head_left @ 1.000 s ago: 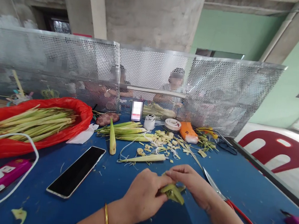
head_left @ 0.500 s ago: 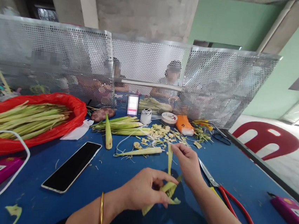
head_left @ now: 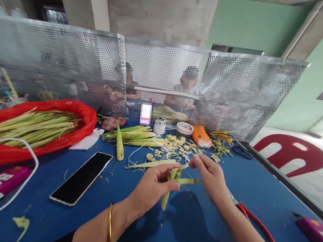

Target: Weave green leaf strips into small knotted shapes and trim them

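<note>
My left hand (head_left: 152,184) is closed in a pinch on folded green leaf strips (head_left: 172,183), held a little above the blue table (head_left: 191,223). One strip hangs down from the fold and another sticks out to the right. My right hand (head_left: 209,174) pinches the upper end of a strip just right of the left hand. A gold bangle (head_left: 109,224) sits on my left wrist.
Red-handled scissors (head_left: 257,226) lie under my right forearm. A black phone (head_left: 81,177) lies to the left. A red bag of green stalks (head_left: 32,127), loose stalks (head_left: 133,135), cuttings, thread spool (head_left: 159,126), tape roll (head_left: 184,128) and a perforated metal screen (head_left: 160,75) stand further back, with people behind.
Both hands have risen from the table and moved apart slightly; the crumpled leaf piece has been pulled out into longer strips, the right hand drawing one end upward.
</note>
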A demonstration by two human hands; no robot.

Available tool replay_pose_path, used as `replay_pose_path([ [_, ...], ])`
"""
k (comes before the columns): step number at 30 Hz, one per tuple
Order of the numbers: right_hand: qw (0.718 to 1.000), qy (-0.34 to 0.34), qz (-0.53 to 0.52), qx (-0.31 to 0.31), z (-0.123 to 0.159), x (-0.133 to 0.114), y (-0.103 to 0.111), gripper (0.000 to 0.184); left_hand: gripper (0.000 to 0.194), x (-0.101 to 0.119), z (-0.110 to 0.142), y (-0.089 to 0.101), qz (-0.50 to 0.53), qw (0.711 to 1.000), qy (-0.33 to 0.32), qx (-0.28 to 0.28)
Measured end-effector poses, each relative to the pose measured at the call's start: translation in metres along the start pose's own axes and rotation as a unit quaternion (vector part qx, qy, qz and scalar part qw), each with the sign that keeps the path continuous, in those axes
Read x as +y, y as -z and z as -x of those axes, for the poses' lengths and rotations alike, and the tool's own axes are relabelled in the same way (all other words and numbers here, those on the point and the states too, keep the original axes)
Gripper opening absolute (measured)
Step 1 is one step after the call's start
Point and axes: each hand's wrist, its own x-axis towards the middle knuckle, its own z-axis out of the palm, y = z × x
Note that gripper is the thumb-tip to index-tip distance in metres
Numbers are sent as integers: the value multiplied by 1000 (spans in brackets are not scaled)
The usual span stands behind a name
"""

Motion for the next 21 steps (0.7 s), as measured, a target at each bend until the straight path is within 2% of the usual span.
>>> replay_pose_path([
  [3,985,63,-2,-161,7,-14,2,31,47,2,-3,4,38,999,-5,31],
  [5,975,80,-3,-208,11,-17,0,22,47,1,-5,6,43,998,-3,44],
  [13,974,81,-12,-210,17,-12,-13,21,46,-7,-8,6,21,997,-19,78],
  [17,973,20,-4,-229,17,-17,-8,28,37,-9,-10,6,-5,989,-27,144],
  [21,955,-49,-60,-287,12,-19,4,30,43,-10,-10,6,-8,984,-24,176],
])
